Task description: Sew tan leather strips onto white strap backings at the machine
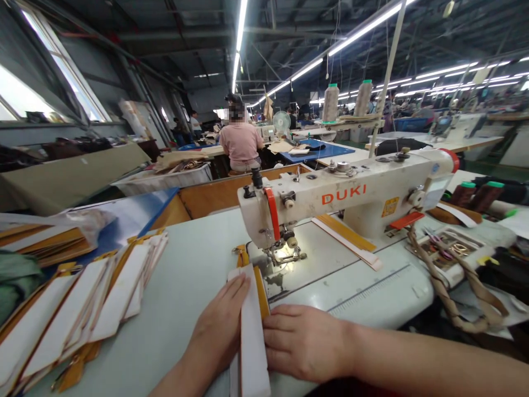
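Observation:
A long white-backed strip with a mustard layer (254,347) lies lengthwise in front of the sewing machine (306,201), to the left of its needle area. A mustard tab (242,255) sticks out at its far end. My left hand (221,320) is closed on the strip's left side, fingers together along the white face. From the right, my right hand (301,342) grips the opposite edge with curled fingers; its fingertips are partly hidden. Another mustard and white strip (347,240) rests on the bed under the machine's arm.
Stacked white and mustard strips with tabs (88,309) lie on the left of the table (182,264). A tray with scissors and small items (448,251) sits at the right. Thread cones (330,103) stand behind the machine. A person in pink (242,140) sits ahead.

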`<control>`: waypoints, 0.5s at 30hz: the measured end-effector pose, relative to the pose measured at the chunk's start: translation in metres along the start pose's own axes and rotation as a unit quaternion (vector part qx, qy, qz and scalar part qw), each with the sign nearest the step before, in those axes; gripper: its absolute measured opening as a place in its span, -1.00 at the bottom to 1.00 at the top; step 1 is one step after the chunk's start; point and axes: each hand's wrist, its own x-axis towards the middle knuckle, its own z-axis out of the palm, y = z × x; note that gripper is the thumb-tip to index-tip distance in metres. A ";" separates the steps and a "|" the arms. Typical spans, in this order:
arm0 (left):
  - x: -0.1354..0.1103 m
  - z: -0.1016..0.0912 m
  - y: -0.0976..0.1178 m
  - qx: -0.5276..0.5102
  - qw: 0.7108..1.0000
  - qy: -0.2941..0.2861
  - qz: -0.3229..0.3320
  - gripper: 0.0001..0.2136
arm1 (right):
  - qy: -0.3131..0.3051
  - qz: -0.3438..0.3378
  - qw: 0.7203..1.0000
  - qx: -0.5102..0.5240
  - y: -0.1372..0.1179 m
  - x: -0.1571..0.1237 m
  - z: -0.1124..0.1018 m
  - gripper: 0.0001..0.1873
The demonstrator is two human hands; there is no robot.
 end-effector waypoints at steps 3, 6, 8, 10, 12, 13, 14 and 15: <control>-0.001 0.001 0.001 -0.007 1.000 0.005 0.003 -0.50 | -0.005 0.016 1.000 -0.017 0.002 0.003 0.002 -0.72; -0.001 0.002 0.002 0.005 1.000 0.024 0.017 -0.53 | -0.006 0.046 0.999 -0.024 0.003 0.008 0.010 -0.77; -0.002 0.003 0.001 0.011 0.999 0.031 0.019 -0.54 | -0.009 0.072 0.997 -0.028 0.004 0.013 0.016 -0.79; -0.002 0.004 0.000 0.007 0.999 0.035 0.013 -0.53 | -0.014 0.095 0.995 -0.037 0.004 0.019 0.021 -0.79; -0.003 0.004 -0.001 0.001 0.999 0.040 0.004 -0.52 | -0.021 0.110 0.992 -0.052 0.003 0.024 0.023 -0.78; -0.003 0.003 -0.001 -0.002 0.999 0.042 0.002 -0.51 | -0.024 0.114 0.991 -0.060 0.003 0.025 0.024 -0.77; -0.003 0.002 0.000 -0.004 0.999 0.044 0.003 -0.50 | -0.025 0.117 0.990 -0.068 0.001 0.026 0.023 -0.76; -0.003 0.001 0.001 -0.007 0.999 0.045 0.006 -0.49 | -0.023 0.120 0.990 -0.074 0.000 0.026 0.022 -0.74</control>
